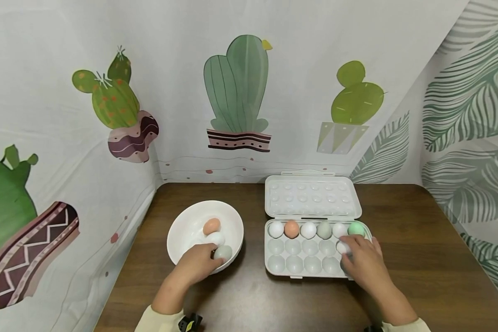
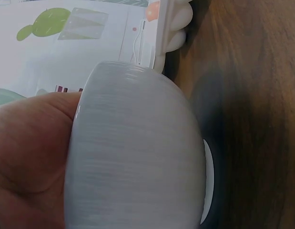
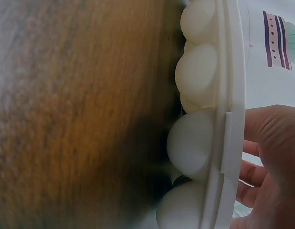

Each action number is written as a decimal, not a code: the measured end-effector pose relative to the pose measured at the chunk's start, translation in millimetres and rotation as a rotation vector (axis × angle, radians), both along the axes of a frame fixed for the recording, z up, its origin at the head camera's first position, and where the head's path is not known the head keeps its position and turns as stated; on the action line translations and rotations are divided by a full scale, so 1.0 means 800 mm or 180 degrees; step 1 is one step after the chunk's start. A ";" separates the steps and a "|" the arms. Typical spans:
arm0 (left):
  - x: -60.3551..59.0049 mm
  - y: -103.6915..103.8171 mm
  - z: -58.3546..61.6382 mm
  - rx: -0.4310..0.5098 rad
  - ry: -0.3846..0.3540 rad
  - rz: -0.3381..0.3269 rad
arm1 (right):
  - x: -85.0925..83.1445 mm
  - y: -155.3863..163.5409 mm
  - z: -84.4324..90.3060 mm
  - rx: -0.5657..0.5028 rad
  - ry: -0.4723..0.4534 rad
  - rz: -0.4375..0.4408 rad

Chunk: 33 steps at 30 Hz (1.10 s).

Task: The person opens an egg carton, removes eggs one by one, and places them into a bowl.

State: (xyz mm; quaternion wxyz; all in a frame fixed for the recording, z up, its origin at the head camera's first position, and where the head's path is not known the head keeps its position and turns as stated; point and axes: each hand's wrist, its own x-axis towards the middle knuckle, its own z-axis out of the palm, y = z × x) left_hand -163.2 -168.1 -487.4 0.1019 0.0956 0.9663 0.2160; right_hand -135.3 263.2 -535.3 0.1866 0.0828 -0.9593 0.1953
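You are mid-transfer: your right hand (image 1: pixel 367 263) pinches a white egg (image 1: pixel 342 247) over the egg tray's (image 1: pixel 274 267) middle row, so seat it, while your left hand (image 1: pixel 197 265) closes on a grey egg (image 1: pixel 224 252) in the bowl (image 1: pixel 182 230).

Glossy bowl (image 1: pixel 182 230), wood-grain table (image 1: pixel 419 258)

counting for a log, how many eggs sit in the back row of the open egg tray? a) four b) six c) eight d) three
b: six eggs fill the back row of the egg tray, from the white egg at its left end to the green egg at its right.
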 end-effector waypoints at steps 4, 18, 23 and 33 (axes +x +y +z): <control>0.001 0.000 0.000 -0.0038 0.0021 0.0014 | 0.000 0.001 0.000 0.0015 -0.0008 0.0009; 0.004 0.002 0.001 -0.0099 0.0137 0.0127 | 0.002 0.002 0.001 -0.0016 0.0116 0.0048; 0.004 0.001 0.003 -0.0134 0.0201 0.0160 | 0.002 0.004 -0.001 -0.0040 0.0200 0.0058; 0.004 0.001 0.004 -0.0096 0.0264 0.0280 | 0.004 0.004 0.001 -0.0107 0.0302 0.0097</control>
